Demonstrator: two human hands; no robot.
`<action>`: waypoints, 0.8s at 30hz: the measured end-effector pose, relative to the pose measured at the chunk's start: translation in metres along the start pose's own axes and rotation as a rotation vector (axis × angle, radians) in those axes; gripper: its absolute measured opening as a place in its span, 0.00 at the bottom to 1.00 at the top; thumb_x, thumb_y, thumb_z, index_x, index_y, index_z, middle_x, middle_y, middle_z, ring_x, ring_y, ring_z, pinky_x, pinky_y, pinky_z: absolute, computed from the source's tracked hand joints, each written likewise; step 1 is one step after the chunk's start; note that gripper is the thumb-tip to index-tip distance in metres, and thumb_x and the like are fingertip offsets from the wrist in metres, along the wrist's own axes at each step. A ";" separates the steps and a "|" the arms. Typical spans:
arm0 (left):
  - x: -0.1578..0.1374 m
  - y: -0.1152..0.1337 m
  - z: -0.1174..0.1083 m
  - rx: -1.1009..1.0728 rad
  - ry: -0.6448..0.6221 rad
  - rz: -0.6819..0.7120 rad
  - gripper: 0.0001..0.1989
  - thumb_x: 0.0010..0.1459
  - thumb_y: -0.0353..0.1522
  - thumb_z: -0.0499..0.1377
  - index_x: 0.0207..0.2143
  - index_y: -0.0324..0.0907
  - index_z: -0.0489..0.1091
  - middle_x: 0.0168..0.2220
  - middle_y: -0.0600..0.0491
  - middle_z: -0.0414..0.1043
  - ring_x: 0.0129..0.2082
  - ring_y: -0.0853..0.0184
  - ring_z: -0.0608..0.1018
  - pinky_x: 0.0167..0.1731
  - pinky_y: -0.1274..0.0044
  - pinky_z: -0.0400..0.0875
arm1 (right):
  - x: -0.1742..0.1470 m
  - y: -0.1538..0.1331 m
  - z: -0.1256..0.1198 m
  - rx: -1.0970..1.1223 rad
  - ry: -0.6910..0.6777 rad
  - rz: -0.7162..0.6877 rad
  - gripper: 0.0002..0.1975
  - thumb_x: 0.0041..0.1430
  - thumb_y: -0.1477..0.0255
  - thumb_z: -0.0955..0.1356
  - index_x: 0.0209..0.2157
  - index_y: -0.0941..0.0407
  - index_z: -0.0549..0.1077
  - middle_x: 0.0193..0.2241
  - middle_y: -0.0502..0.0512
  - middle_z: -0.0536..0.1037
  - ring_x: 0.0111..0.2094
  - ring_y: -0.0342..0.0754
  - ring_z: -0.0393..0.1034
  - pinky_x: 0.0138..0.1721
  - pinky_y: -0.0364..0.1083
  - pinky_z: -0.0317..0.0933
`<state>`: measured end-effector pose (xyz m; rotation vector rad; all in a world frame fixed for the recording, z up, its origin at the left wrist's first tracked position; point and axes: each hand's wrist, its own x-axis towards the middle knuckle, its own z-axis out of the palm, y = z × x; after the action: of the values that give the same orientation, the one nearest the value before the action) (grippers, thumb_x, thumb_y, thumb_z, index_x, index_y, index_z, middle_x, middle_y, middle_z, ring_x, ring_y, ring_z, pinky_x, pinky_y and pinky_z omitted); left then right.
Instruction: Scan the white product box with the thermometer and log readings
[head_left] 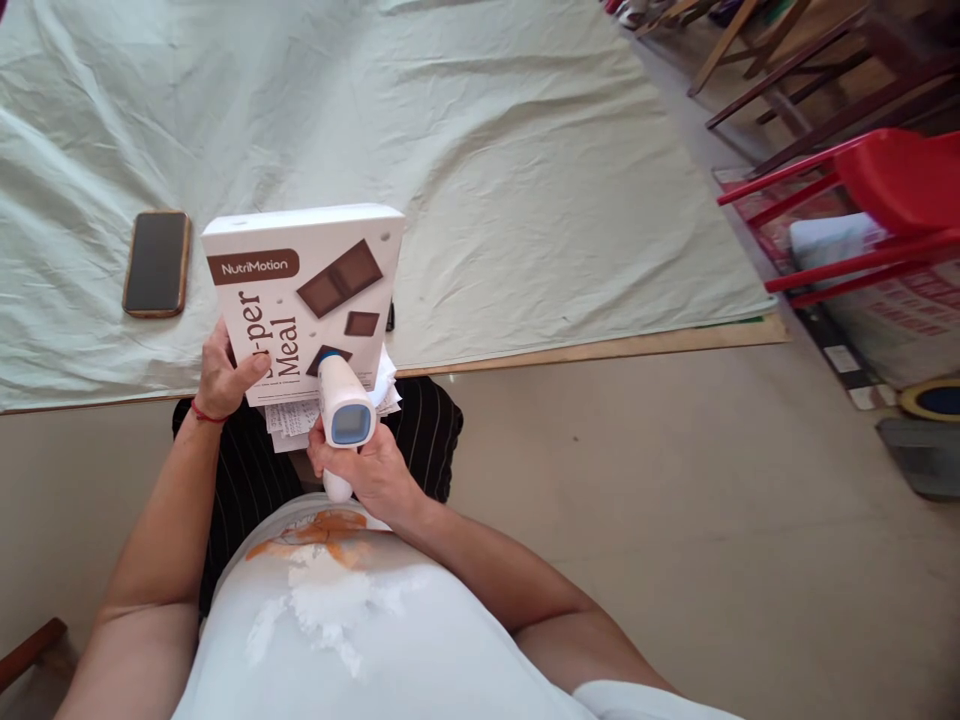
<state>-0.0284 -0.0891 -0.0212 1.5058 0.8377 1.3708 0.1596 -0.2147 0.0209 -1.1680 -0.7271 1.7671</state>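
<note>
one white box (304, 320) is held over the near edge of the cloth-covered bench (540, 230), printed face toward the wearer; the left hand (223, 372) has its fingers gripping the box's lower left side. one white gun-shaped device (343, 388) is located before the box's lower part, its barrel axis running from the wearer toward that face, display facing back, handle downward; the right hand (375, 468) has its fingers closed around the handle. contact between device and box cannot be determined. one phone (157, 264) lies left of the box; several papers (291, 420), count unclear, show below it.
</note>
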 end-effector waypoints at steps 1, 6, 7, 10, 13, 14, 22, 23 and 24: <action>0.000 0.000 0.000 0.007 0.001 -0.003 0.31 0.50 0.54 0.73 0.46 0.40 0.75 0.36 0.48 0.81 0.34 0.61 0.83 0.33 0.73 0.79 | 0.000 0.000 0.000 0.003 -0.005 0.000 0.13 0.44 0.65 0.76 0.28 0.53 0.71 0.22 0.44 0.72 0.25 0.42 0.63 0.31 0.47 0.58; -0.001 -0.002 0.000 -0.024 0.013 -0.014 0.31 0.50 0.52 0.74 0.47 0.39 0.75 0.37 0.47 0.81 0.35 0.60 0.83 0.34 0.72 0.79 | 0.002 0.000 0.001 0.020 -0.010 0.003 0.13 0.43 0.66 0.76 0.27 0.53 0.71 0.21 0.44 0.72 0.24 0.42 0.63 0.29 0.47 0.60; -0.001 -0.002 -0.001 -0.032 0.012 -0.017 0.31 0.50 0.52 0.74 0.47 0.40 0.75 0.38 0.47 0.82 0.35 0.60 0.83 0.35 0.72 0.79 | 0.003 0.001 0.001 0.019 -0.013 0.002 0.13 0.43 0.65 0.77 0.27 0.53 0.71 0.21 0.44 0.72 0.24 0.42 0.63 0.29 0.46 0.60; -0.001 -0.002 -0.001 -0.036 -0.001 -0.002 0.30 0.52 0.51 0.73 0.49 0.40 0.75 0.40 0.48 0.82 0.36 0.62 0.83 0.36 0.74 0.79 | 0.003 0.002 0.000 0.019 -0.049 -0.006 0.16 0.44 0.62 0.78 0.28 0.53 0.71 0.21 0.45 0.73 0.24 0.43 0.64 0.28 0.46 0.62; -0.002 0.000 -0.001 -0.016 -0.018 0.014 0.29 0.54 0.51 0.71 0.50 0.41 0.75 0.41 0.48 0.82 0.38 0.61 0.84 0.38 0.74 0.79 | -0.003 -0.008 -0.010 -0.028 -0.122 -0.024 0.19 0.44 0.58 0.79 0.28 0.53 0.71 0.22 0.46 0.72 0.23 0.43 0.64 0.27 0.46 0.63; -0.002 0.001 -0.001 -0.008 -0.017 0.001 0.30 0.54 0.51 0.71 0.51 0.42 0.75 0.42 0.47 0.82 0.39 0.60 0.84 0.38 0.74 0.80 | -0.006 -0.015 -0.017 -0.083 -0.131 -0.055 0.20 0.44 0.57 0.79 0.29 0.53 0.72 0.23 0.47 0.72 0.24 0.43 0.65 0.27 0.47 0.64; -0.002 0.005 0.003 -0.008 0.013 -0.067 0.31 0.51 0.53 0.71 0.50 0.43 0.75 0.42 0.47 0.83 0.39 0.56 0.85 0.36 0.71 0.82 | 0.039 -0.093 -0.123 -1.038 0.575 -0.527 0.19 0.52 0.60 0.75 0.44 0.53 0.79 0.37 0.56 0.81 0.38 0.55 0.75 0.39 0.53 0.70; -0.001 0.005 0.003 -0.015 0.014 -0.059 0.30 0.51 0.53 0.71 0.49 0.43 0.75 0.41 0.47 0.83 0.38 0.56 0.85 0.35 0.71 0.82 | 0.052 -0.098 -0.137 -1.159 0.679 -0.512 0.22 0.51 0.61 0.75 0.48 0.53 0.78 0.41 0.58 0.82 0.42 0.58 0.76 0.41 0.55 0.70; -0.001 0.005 0.003 -0.017 0.012 -0.060 0.30 0.52 0.52 0.71 0.49 0.43 0.75 0.42 0.47 0.83 0.38 0.56 0.85 0.36 0.71 0.83 | 0.064 -0.100 -0.150 -1.264 0.748 -0.479 0.23 0.52 0.63 0.75 0.50 0.54 0.78 0.44 0.60 0.83 0.44 0.60 0.76 0.43 0.56 0.70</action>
<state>-0.0263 -0.0919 -0.0169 1.4493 0.8706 1.3411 0.3206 -0.1113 0.0188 -2.0256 -1.5130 0.2368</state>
